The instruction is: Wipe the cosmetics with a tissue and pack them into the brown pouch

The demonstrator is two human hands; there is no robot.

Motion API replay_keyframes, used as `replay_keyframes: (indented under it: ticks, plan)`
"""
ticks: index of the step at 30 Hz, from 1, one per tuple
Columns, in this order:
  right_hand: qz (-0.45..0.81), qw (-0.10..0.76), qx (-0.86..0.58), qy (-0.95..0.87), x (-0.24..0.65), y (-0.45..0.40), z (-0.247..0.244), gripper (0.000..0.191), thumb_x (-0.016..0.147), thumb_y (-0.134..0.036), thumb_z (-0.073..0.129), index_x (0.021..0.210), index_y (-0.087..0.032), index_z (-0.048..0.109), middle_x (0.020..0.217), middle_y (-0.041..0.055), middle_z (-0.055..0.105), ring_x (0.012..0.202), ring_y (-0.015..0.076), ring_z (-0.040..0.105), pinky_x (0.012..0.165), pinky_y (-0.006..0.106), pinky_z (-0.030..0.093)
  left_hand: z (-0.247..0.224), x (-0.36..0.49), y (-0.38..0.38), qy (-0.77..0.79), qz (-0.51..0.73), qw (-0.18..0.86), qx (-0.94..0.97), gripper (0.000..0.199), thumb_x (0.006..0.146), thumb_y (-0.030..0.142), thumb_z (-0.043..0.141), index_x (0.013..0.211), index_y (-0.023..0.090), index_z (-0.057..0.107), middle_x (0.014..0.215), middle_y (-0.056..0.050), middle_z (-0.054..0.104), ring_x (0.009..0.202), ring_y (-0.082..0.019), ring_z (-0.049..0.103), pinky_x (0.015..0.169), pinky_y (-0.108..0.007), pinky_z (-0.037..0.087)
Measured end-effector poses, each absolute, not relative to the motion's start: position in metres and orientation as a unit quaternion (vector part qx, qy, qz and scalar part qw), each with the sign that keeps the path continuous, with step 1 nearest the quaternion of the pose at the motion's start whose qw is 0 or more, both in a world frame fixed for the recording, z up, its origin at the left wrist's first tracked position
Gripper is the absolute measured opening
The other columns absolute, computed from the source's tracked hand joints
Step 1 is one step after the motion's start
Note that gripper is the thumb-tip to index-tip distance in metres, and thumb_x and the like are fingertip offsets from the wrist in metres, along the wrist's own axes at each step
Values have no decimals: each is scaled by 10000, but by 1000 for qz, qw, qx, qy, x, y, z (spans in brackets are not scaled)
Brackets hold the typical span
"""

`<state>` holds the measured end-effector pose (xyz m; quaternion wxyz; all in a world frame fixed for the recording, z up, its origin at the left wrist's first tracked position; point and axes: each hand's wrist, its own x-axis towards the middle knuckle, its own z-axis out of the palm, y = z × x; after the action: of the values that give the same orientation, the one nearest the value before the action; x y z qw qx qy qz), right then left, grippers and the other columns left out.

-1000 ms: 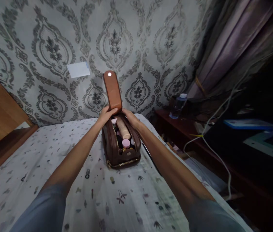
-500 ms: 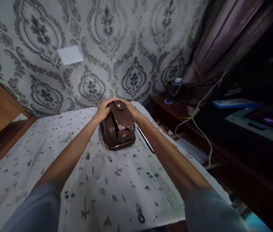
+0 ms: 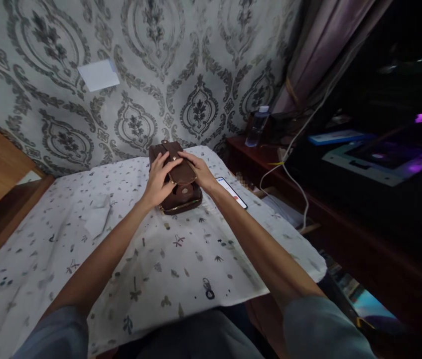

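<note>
A small brown leather bag (image 3: pixel 184 202) with a gold zip and round snaps lies on a white patterned cloth (image 3: pixel 181 264). My left hand (image 3: pixel 156 182) is on the bag's left side, thumb low by the flap's edge and fingers spread over the top. From the right, my right hand (image 3: pixel 200 172) grips the edge of the rounded flap (image 3: pixel 184 173), its fingertips near the upper snap. The flap hangs over the front, just above a second snap. Part of the bag's sides is hidden behind my hands.
A phone (image 3: pixel 232 192) with a lit screen lies right of the bag. Crumpled white tissue (image 3: pixel 97 217) lies to the left. On the dark red desk (image 3: pixel 236 144) stand a clear bottle (image 3: pixel 257 127) and a white cable (image 3: pixel 306 202). The patterned wall (image 3: pixel 136 122) rises behind.
Both hands have come from the bag's top and sides toward its front flap. The flap now sits lower over the front opening. The view has shifted, showing more of the phone.
</note>
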<state>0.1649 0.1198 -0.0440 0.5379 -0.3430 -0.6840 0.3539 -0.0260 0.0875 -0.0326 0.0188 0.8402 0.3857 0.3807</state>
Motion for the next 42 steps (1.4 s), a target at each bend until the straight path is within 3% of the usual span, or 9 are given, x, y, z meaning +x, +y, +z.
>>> replay_keyframes:
  ticks: [9, 17, 22, 30, 36, 42]
  plan:
    - [333, 577, -388, -637, 161, 89, -59, 543, 942, -590, 464, 1370, -296, 621, 1561, 7, 468, 1482, 206, 367, 1230, 396, 263, -44, -18, 51, 382, 372, -64, 843, 567, 943, 422, 562, 1480, 261, 480, 1652, -122, 254, 1550, -355, 145, 1230, -553, 205]
    - [333, 596, -409, -605, 160, 67, -67, 619, 965, -585, 337, 1404, -231, 594, 1591, 30, 426, 1499, 199, 341, 1242, 372, 229, -46, -15, 48, 371, 374, -69, 847, 580, 945, 362, 542, 1509, 278, 436, 1686, -98, 156, 1556, -365, 103, 1234, -571, 191]
    - [325, 607, -403, -603, 156, 63, -69, 635, 971, -587, 309, 1412, -221, 583, 1611, 38, 392, 1509, 198, 320, 1251, 377, 214, -46, -11, 45, 374, 374, -78, 845, 726, 902, 550, 599, 1544, 298, 371, 1668, -123, 212, 1550, -383, 129, 1225, -582, 210]
    - [232, 601, -416, -642, 150, 63, -77, 590, 1002, -524, 318, 1443, -210, 552, 1616, 72, 378, 1511, 214, 318, 1262, 428, 205, -53, -3, 46, 377, 407, -85, 828, 558, 998, 372, 473, 1533, 264, 356, 1635, -136, 286, 1554, -325, 145, 1227, -553, 249]
    - [207, 598, -438, -638, 147, 60, -82, 548, 1010, -517, 385, 1444, -221, 542, 1614, 105, 372, 1506, 247, 326, 1248, 492, 241, -56, -3, 47, 375, 405, -88, 830, 588, 983, 373, 486, 1536, 239, 337, 1624, -144, 315, 1550, -335, 163, 1228, -561, 248]
    - [124, 571, -488, -649, 136, 47, -84, 601, 960, -569, 492, 1462, -239, 503, 1639, 133, 273, 1524, 297, 260, 1226, 569, 243, -59, -12, 46, 339, 409, -62, 845, 737, 934, 332, 536, 1583, 227, 204, 1563, -167, 397, 1538, -359, 191, 1204, -595, 267]
